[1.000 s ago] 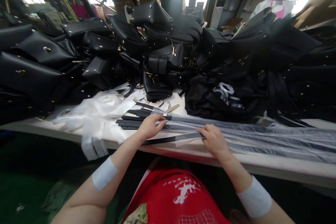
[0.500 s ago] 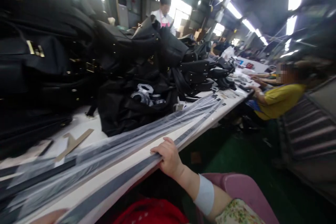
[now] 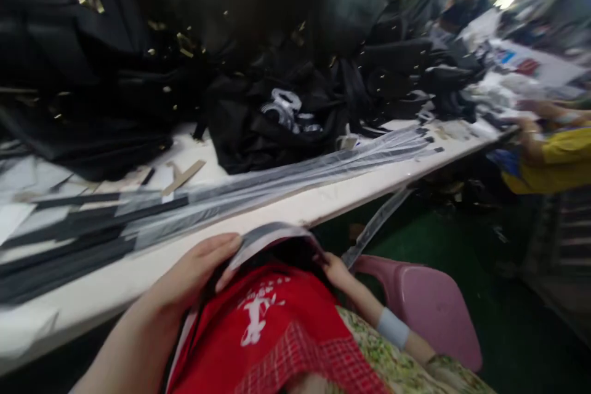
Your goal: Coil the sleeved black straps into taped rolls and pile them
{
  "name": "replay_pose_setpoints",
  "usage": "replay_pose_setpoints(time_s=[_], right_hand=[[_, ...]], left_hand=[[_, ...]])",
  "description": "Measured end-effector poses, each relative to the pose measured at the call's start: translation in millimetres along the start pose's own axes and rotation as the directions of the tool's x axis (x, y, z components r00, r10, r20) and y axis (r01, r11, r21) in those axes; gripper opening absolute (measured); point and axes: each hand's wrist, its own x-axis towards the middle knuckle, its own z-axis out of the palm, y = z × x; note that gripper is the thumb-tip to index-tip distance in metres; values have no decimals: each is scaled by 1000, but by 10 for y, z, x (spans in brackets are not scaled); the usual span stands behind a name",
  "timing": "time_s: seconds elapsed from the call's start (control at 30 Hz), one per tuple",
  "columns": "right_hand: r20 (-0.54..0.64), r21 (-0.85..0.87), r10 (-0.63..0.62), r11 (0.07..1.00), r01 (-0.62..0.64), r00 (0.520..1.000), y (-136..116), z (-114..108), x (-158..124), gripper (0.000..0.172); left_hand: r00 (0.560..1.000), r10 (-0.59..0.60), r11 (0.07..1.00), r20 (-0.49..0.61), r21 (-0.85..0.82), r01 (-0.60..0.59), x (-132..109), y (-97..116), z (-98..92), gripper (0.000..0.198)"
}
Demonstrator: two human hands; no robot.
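My left hand (image 3: 203, 265) is closed on a long dark strap (image 3: 272, 231) covered in clear plastic film, thumb against fingers. My right hand (image 3: 335, 271) grips the same strap lower down on the right, its fingers partly hidden. Between the hands the strap bows up in an arch over my red apron (image 3: 263, 314), close to the table's front edge. A filmed length of it (image 3: 378, 221) trails out beyond my right hand above the floor. Several similar straps (image 3: 286, 181) lie lengthwise on the white table (image 3: 323, 200), black at their left ends.
Black bags (image 3: 295, 24) with gold fittings are heaped along the table's back. Beige card pieces (image 3: 182, 177) lie at the left. A pink plastic chair (image 3: 429, 301) stands at my right. A co-worker in a yellow shirt (image 3: 563, 157) sits farther along the table.
The strap has come off the table's front edge and is now bent above my lap. My right hand has moved down and right; my left hand has come fully into view. The camera has tilted down.
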Motion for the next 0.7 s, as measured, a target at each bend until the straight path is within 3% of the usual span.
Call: replay_pose_setpoints(time_s=[0.1,0.13,0.17,0.2,0.27,0.33,0.37,0.43,0.5,0.6,0.7], right_hand=[[133,43,-42,998,36,990,-162,-295,62,46],[124,64,-100,994,93,987,-293,-391,84,57],[42,40,-255,967,253,966,-453,-473,94,66],[13,-28,-399,917,399,917,-628,-531,88,72],[160,-91,-574,801,591,803,-964,-547,44,73],[341,-111,-605,734,670,720,-1183,-433,13,65],[395,-134,-589,722,679,705,-1228,-351,21,58],[410,-222,-562,703,676,718,-1210,-216,89,47],[352,-318,-575,668,672,738,-1114,-176,192,43],[250,-423,-626,615,665,739,-976,-264,327,45],[205,-477,-636,599,643,744,-913,-360,391,44]], left_hand=[[990,-56,998,132,-1,57,140,-209,75,42],[977,-85,996,197,30,81,184,-265,101,43],[964,-113,993,242,66,99,224,-311,134,43],[951,-140,988,275,101,116,258,-346,176,42],[935,-170,980,310,152,128,306,-383,277,42],[929,-170,980,330,154,124,327,-381,356,43],[926,-161,983,341,137,121,325,-369,367,45],[923,-147,988,356,93,122,286,-340,310,50],[916,-161,987,367,50,154,189,-314,151,56],[893,-228,970,387,10,243,-53,-298,-171,55],[846,-310,940,434,8,340,-307,-313,-439,41]])
